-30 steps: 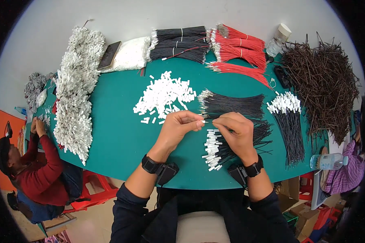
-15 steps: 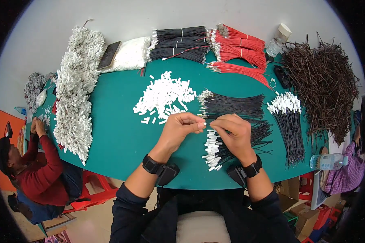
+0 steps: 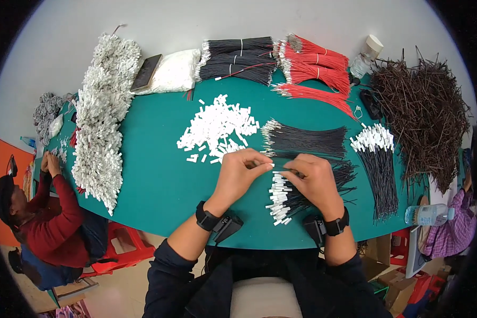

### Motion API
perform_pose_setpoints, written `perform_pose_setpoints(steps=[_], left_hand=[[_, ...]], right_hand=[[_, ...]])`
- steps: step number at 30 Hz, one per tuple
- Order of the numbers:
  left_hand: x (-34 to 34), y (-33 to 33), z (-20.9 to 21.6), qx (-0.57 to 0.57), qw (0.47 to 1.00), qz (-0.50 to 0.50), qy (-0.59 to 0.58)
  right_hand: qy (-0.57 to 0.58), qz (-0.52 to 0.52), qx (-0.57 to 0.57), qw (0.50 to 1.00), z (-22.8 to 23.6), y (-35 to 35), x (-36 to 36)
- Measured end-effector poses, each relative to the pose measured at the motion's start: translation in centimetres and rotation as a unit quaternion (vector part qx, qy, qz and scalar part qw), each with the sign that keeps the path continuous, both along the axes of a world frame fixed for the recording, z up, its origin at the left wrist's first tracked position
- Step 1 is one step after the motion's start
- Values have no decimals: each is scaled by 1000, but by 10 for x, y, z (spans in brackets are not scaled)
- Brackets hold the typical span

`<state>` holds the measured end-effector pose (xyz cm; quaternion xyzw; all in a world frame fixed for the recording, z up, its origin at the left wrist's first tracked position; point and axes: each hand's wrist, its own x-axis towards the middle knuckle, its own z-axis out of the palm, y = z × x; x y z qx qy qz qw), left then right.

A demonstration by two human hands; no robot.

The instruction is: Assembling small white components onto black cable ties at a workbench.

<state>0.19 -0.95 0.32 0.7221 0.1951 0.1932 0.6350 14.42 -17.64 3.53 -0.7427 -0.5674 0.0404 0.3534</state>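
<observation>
My left hand (image 3: 239,175) is closed in a pinch, with a small white plastic connector (image 3: 273,166) at its fingertips. Opposite it, my right hand (image 3: 317,183) pinches a thin black wire (image 3: 286,169) whose end points at the connector; whether the two are joined I cannot tell. Under and beside my right hand lies a bunch of black wires capped with white connectors (image 3: 279,200). Beyond the hands rests a bundle of bare-ended black wires (image 3: 310,139). A heap of loose white connectors (image 3: 217,127) lies beyond my left hand.
Capped black wires (image 3: 379,164) lie at right, near a tangled brown pile (image 3: 418,116) and a plastic bottle (image 3: 429,214). Red wire bundles (image 3: 315,66), black bundles (image 3: 238,58) and a white bag (image 3: 172,71) line the back. A tall white heap (image 3: 98,127) separates me from a seated person (image 3: 47,222).
My hands have shifted slightly to the right. My right hand has turned and drawn back a little from the left fingertips, showing more black wire between them.
</observation>
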Motion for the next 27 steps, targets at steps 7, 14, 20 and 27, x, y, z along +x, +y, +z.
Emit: perform_pose_setpoints(steps=[7, 14, 20, 27], left_hand=[[3, -8, 0, 154, 986, -56, 34], [-4, 22, -2, 402, 909, 112, -2], [-4, 26, -1, 417, 899, 123, 54], [-2, 28, -6, 448, 885, 109, 60]], right_hand=[[-55, -50, -53, 996, 0, -10, 13], [-50, -71, -2, 996, -15, 5, 12], [-70, -66, 14, 995, -27, 14, 16], [-86, -55, 16, 995, -32, 16, 18]])
